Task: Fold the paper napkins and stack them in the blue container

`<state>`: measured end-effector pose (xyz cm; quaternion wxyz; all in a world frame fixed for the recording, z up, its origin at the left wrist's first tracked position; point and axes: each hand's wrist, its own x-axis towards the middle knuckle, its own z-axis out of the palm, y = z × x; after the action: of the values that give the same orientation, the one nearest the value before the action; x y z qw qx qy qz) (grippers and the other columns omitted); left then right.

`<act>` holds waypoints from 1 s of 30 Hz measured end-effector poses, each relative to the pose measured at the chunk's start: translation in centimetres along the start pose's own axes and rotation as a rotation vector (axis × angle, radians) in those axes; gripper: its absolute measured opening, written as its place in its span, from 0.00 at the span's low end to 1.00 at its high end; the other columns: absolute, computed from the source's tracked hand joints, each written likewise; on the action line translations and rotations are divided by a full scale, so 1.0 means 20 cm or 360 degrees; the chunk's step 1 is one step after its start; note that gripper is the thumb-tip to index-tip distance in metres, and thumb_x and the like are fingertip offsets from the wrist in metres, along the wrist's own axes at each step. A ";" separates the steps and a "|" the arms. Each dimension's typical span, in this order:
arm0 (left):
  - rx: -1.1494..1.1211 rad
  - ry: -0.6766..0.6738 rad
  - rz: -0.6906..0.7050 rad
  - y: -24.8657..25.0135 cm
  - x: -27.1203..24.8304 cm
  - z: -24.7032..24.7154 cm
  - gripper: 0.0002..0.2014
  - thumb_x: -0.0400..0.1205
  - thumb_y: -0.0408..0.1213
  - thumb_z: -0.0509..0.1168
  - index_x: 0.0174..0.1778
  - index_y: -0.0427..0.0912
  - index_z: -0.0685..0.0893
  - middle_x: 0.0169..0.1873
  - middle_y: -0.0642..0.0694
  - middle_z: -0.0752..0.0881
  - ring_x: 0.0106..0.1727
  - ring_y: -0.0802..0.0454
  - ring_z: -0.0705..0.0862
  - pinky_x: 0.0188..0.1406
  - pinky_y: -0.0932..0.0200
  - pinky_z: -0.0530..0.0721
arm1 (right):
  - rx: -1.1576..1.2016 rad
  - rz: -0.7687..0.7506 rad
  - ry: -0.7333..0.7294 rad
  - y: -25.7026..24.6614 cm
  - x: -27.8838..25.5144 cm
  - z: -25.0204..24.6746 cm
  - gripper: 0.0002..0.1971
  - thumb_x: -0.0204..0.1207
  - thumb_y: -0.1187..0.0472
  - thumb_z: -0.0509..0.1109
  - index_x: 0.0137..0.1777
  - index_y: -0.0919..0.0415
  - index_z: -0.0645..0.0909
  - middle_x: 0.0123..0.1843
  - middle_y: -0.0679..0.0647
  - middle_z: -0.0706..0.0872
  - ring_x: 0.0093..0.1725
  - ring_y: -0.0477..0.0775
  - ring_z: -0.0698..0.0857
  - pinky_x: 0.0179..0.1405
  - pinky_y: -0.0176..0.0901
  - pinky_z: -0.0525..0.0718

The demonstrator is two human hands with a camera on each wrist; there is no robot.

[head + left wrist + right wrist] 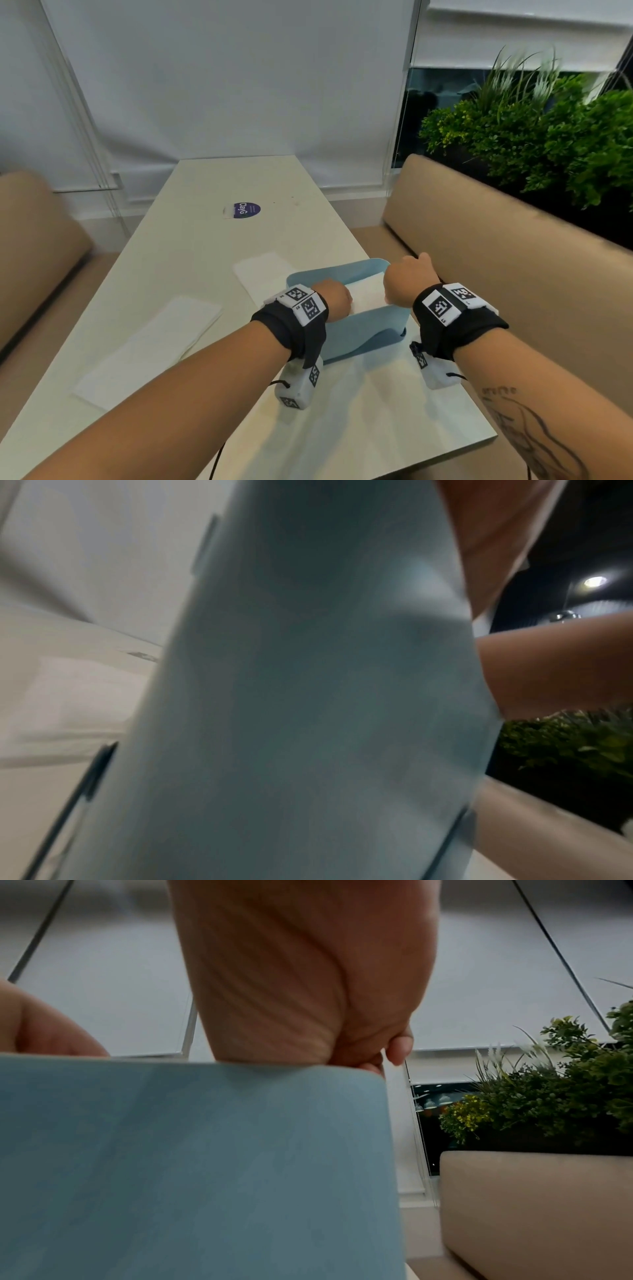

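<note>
A light blue container (359,339) stands on the white table (191,246) in front of me. A folded white napkin (368,291) spans its opening between my two hands. My left hand (337,299) curls down over the napkin's left end, and its fingertips are hidden. My right hand (406,279) is fisted at the right end with the thumb up. The right wrist view shows the right hand (308,988) curled just above the container (188,1164) rim. The left wrist view is filled by the blurred container (308,696) wall.
A folded napkin (263,274) lies just beyond the container on its left. A longer napkin (154,346) lies at the table's left side. A round purple sticker (246,209) is farther back. Beige benches (513,246) flank the table, with green plants (548,137) at right.
</note>
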<state>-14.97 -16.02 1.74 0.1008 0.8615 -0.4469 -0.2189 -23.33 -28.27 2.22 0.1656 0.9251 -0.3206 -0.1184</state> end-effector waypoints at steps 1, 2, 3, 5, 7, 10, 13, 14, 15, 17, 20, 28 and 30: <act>-0.0020 0.0017 0.0007 0.00 0.00 -0.01 0.18 0.85 0.30 0.54 0.71 0.36 0.76 0.72 0.39 0.75 0.72 0.41 0.74 0.72 0.55 0.70 | 0.0005 -0.0004 -0.0011 0.00 0.00 -0.01 0.12 0.76 0.59 0.59 0.31 0.52 0.68 0.35 0.47 0.74 0.45 0.52 0.73 0.53 0.49 0.63; -0.0084 0.0044 0.0016 -0.01 -0.01 -0.02 0.18 0.85 0.29 0.54 0.71 0.37 0.77 0.71 0.39 0.75 0.71 0.41 0.74 0.71 0.55 0.70 | 0.0023 -0.0009 -0.0015 -0.01 -0.01 -0.03 0.12 0.76 0.60 0.59 0.30 0.52 0.67 0.33 0.46 0.73 0.44 0.52 0.74 0.52 0.49 0.63; -0.0164 0.0091 0.0029 -0.02 -0.01 -0.04 0.19 0.84 0.27 0.54 0.70 0.38 0.78 0.71 0.39 0.75 0.71 0.41 0.75 0.70 0.56 0.70 | 0.0042 -0.0010 -0.0018 -0.01 -0.02 -0.05 0.12 0.76 0.60 0.59 0.30 0.52 0.67 0.32 0.46 0.73 0.42 0.51 0.75 0.51 0.49 0.62; -0.0336 0.0250 0.0060 -0.06 -0.03 -0.08 0.19 0.82 0.26 0.55 0.68 0.40 0.80 0.70 0.41 0.77 0.70 0.43 0.76 0.70 0.57 0.70 | 0.0140 0.0018 -0.0035 -0.04 -0.03 -0.09 0.11 0.76 0.60 0.61 0.31 0.54 0.70 0.31 0.46 0.73 0.35 0.49 0.74 0.50 0.48 0.62; -0.0512 0.0364 0.0077 -0.13 -0.06 -0.13 0.18 0.81 0.25 0.56 0.63 0.40 0.84 0.66 0.42 0.81 0.66 0.45 0.78 0.68 0.57 0.73 | 0.0372 -0.0020 -0.0089 -0.08 -0.05 -0.15 0.06 0.76 0.56 0.66 0.40 0.57 0.77 0.35 0.47 0.76 0.38 0.51 0.76 0.50 0.47 0.66; -0.0759 0.0462 0.0074 -0.27 -0.12 -0.21 0.15 0.80 0.25 0.57 0.57 0.36 0.85 0.58 0.38 0.85 0.53 0.43 0.83 0.56 0.56 0.80 | 0.0725 -0.0158 -0.0227 -0.18 -0.07 -0.26 0.15 0.74 0.53 0.72 0.54 0.64 0.81 0.44 0.53 0.80 0.44 0.55 0.78 0.43 0.42 0.74; -0.0877 0.0516 -0.0020 -0.44 -0.21 -0.28 0.13 0.81 0.25 0.58 0.56 0.35 0.84 0.56 0.39 0.86 0.42 0.48 0.82 0.35 0.62 0.77 | 0.0914 -0.0327 -0.0251 -0.32 -0.12 -0.39 0.16 0.75 0.54 0.72 0.53 0.67 0.83 0.40 0.54 0.81 0.43 0.54 0.79 0.42 0.40 0.75; -0.0892 0.0526 -0.0063 -0.50 -0.24 -0.29 0.13 0.82 0.26 0.58 0.57 0.35 0.84 0.56 0.40 0.86 0.39 0.50 0.82 0.32 0.64 0.76 | 0.0965 -0.0377 -0.0240 -0.38 -0.14 -0.43 0.15 0.75 0.55 0.72 0.52 0.67 0.84 0.36 0.52 0.81 0.40 0.52 0.78 0.39 0.38 0.74; -0.0911 0.0535 -0.0108 -0.56 -0.27 -0.30 0.12 0.82 0.26 0.58 0.57 0.35 0.83 0.55 0.40 0.86 0.37 0.52 0.82 0.31 0.65 0.75 | 0.1017 -0.0416 -0.0230 -0.44 -0.15 -0.47 0.14 0.75 0.55 0.72 0.51 0.67 0.85 0.34 0.50 0.79 0.37 0.50 0.78 0.35 0.36 0.73; -0.0932 0.0552 -0.0203 -0.69 -0.33 -0.32 0.13 0.82 0.26 0.57 0.58 0.35 0.83 0.52 0.42 0.86 0.34 0.56 0.81 0.30 0.65 0.75 | 0.1149 -0.0473 -0.0202 -0.56 -0.16 -0.52 0.14 0.74 0.55 0.73 0.50 0.67 0.86 0.34 0.51 0.81 0.32 0.45 0.76 0.33 0.35 0.72; -0.0937 0.0549 -0.0351 -0.88 -0.43 -0.33 0.13 0.82 0.27 0.58 0.59 0.35 0.83 0.49 0.43 0.85 0.34 0.57 0.81 0.31 0.65 0.76 | 0.1268 -0.0545 -0.0203 -0.75 -0.17 -0.56 0.16 0.73 0.56 0.75 0.52 0.70 0.86 0.38 0.55 0.83 0.32 0.46 0.77 0.32 0.35 0.73; -0.0751 0.0472 -0.0714 -1.27 -0.62 -0.30 0.13 0.81 0.32 0.63 0.59 0.32 0.83 0.54 0.35 0.86 0.46 0.46 0.83 0.39 0.60 0.80 | 0.1283 -0.0654 -0.0373 -1.19 -0.18 -0.57 0.16 0.75 0.57 0.73 0.56 0.70 0.85 0.34 0.52 0.81 0.29 0.45 0.76 0.26 0.33 0.70; -0.0653 0.0429 -0.0810 -1.34 -0.64 -0.28 0.15 0.81 0.35 0.65 0.60 0.31 0.83 0.55 0.36 0.86 0.53 0.43 0.84 0.51 0.55 0.82 | 0.1191 -0.0735 -0.0407 -1.28 -0.19 -0.56 0.17 0.76 0.57 0.72 0.59 0.70 0.84 0.38 0.54 0.82 0.35 0.49 0.79 0.27 0.33 0.70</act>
<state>0.73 9.77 0.49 0.2721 0.9282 -0.1472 -0.2067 -8.43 -4.31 3.21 -0.2516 0.9464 -0.1445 -0.1416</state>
